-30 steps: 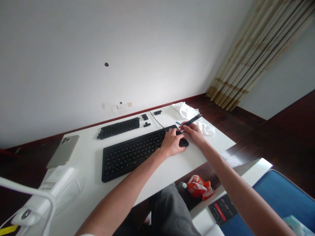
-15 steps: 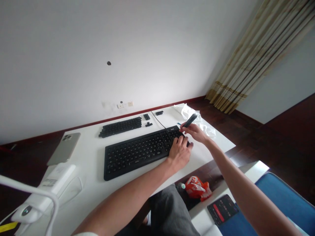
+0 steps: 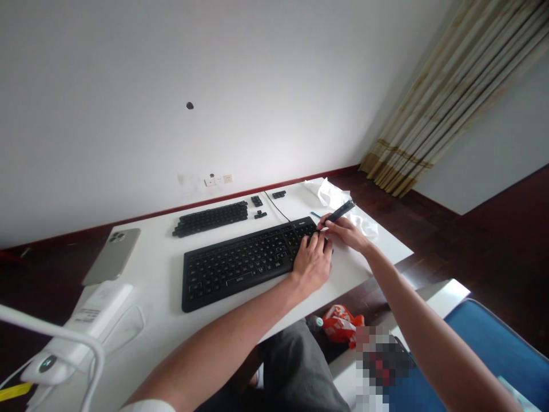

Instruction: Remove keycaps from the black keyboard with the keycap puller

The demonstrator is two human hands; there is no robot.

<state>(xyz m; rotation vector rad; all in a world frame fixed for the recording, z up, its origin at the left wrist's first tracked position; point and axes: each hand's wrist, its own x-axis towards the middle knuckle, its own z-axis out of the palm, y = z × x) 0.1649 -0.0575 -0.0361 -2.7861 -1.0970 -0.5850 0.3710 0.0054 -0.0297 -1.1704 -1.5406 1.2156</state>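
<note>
A black keyboard (image 3: 240, 263) lies on the white table, its keycaps off over much of the board so the bare key sockets show. On its right end, over the number pad, rests my left hand (image 3: 313, 263), fingers bent and spread, fingertips down. My right hand (image 3: 345, 233) is closed round a slim black brush (image 3: 341, 212), whose bristly-looking end points up and away to the right. The brush's lower end and my right fingertips are close to my left fingers at the keyboard's upper right; the exact contact is hidden.
Behind the keyboard lie rows of black keycaps (image 3: 212, 218) and smaller keycap groups (image 3: 256, 201). A crumpled white plastic sheet (image 3: 328, 193) is at the back right. On the left are a phone (image 3: 114, 254) and a white power strip (image 3: 92, 312). An orange bag (image 3: 341, 320) sits below the table.
My right hand has shifted slightly right and closer to my left hand, and the brush is tilted lower. My left hand stays on the keyboard's right end.
</note>
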